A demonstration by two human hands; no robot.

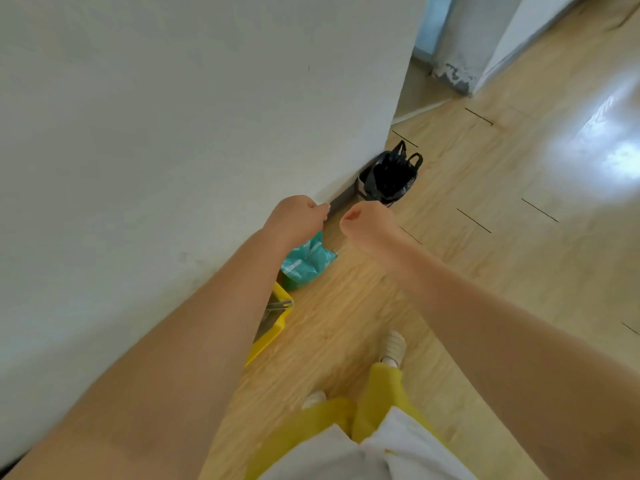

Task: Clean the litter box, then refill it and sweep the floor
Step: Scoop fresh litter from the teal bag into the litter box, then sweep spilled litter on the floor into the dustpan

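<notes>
Two hands up in front, both w/ fingers curled under into loose fists: left hand (299, 216) hangs over the teal bag (306, 259), can't tell if it pinches the bag top or just overlaps it; right hand (367, 221) holds nothing visible. One yellow litter box (273, 329) on the wood floor (485, 237) against the white wall (173, 116), mostly hidden by the left forearm, w/ a metal scoop (277, 304) partly showing in it. One teal bag just past the box, by the wall. One bin w/ black liner bag (389, 178) further along at the wall corner, well apart from the box. Two light shoes (393, 346) and yellow trousers below. Frame is motion-blurred.
</notes>
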